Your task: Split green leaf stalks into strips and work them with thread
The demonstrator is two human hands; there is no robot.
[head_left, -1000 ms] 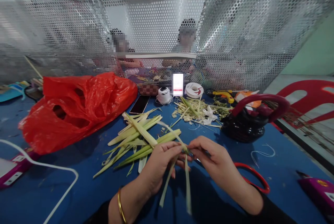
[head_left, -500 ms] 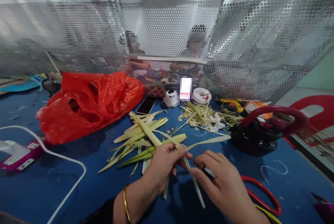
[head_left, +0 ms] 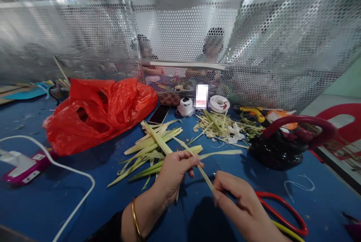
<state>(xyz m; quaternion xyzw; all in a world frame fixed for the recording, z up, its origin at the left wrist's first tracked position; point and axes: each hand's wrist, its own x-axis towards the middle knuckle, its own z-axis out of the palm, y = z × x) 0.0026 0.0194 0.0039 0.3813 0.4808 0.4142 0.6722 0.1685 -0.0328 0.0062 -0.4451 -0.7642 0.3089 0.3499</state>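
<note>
A pale, narrow corn husk strip (head_left: pixel 205 176) runs between my two hands. My left hand (head_left: pixel 178 168) pinches it between thumb and fingers, a gold bangle at the wrist. The lower end of the strip is between the thumb and fingers of my right hand (head_left: pixel 238 200). A small metal tip pokes out by the right forefinger; the rest of that item is hidden in the hand. Another flat strip (head_left: pixel 222 153) sticks out to the right from the left fingers. Behind the left hand lies a pile of yellow-green corn husks (head_left: pixel 152 148).
A red plastic bag (head_left: pixel 98 118), phone (head_left: pixel 159 114), thread spool (head_left: pixel 185 107) and white ribbon reel (head_left: pixel 219 103) stand behind. Dry scraps (head_left: pixel 216 125) lie near a dark pot-shaped object (head_left: pixel 279 152) with a maroon handle. A red loop (head_left: pixel 293 208) is beside my right hand; a white cable (head_left: pixel 84 172) crosses the left.
My right hand has moved slightly down and closed on the lower part of the strip, which now stretches between both hands. My left hand stays nearly in place.
</note>
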